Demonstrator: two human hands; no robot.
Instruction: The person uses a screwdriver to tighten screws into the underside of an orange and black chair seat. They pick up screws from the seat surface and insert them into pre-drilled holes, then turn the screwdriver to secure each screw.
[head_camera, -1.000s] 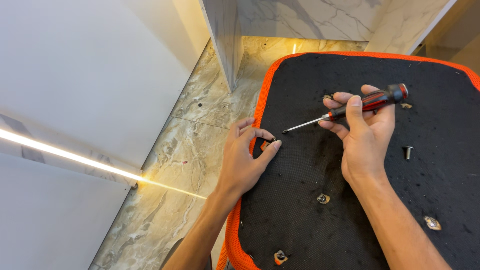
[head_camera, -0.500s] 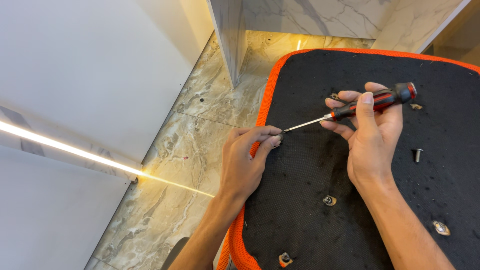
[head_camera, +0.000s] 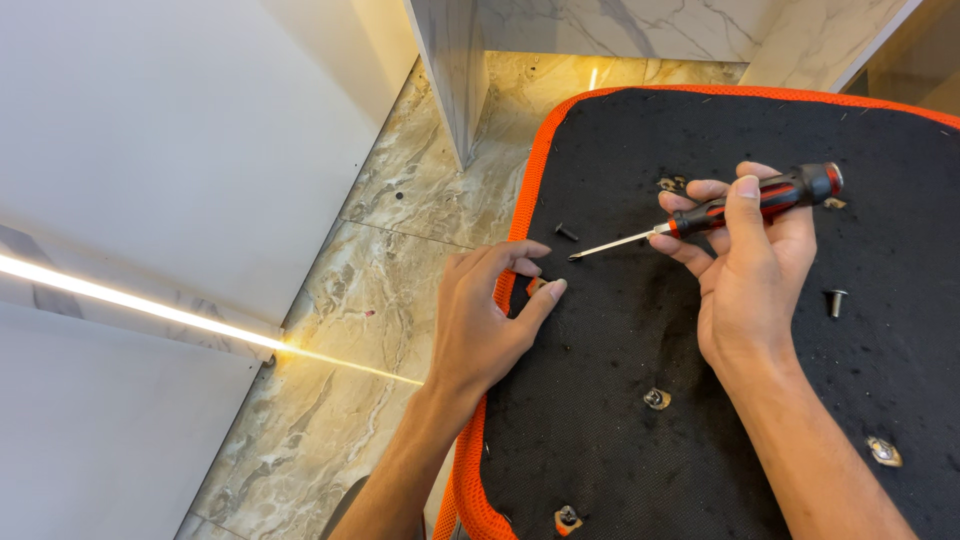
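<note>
My right hand (head_camera: 750, 290) grips a red and black screwdriver (head_camera: 760, 198) above the black underside of an upturned seat pad (head_camera: 620, 460) with an orange rim. The metal tip points left, towards a small black screw (head_camera: 566, 232) lying on the fabric. My left hand (head_camera: 485, 325) rests on the pad's left rim. Its thumb and curled fingers lie apart around a small orange-edged hole (head_camera: 535, 285) and hold nothing.
A loose silver screw (head_camera: 835, 300) lies right of my right hand. Metal threaded inserts (head_camera: 655, 398) (head_camera: 885, 450) (head_camera: 567, 518) sit in the fabric. The pad lies on a marble floor (head_camera: 400, 200), with a white wall and a glowing light strip (head_camera: 130, 300) to the left.
My left hand has slid slightly along the rim, and the small black screw now shows beyond its fingertips. The screwdriver stays in my right hand, still pointing left.
</note>
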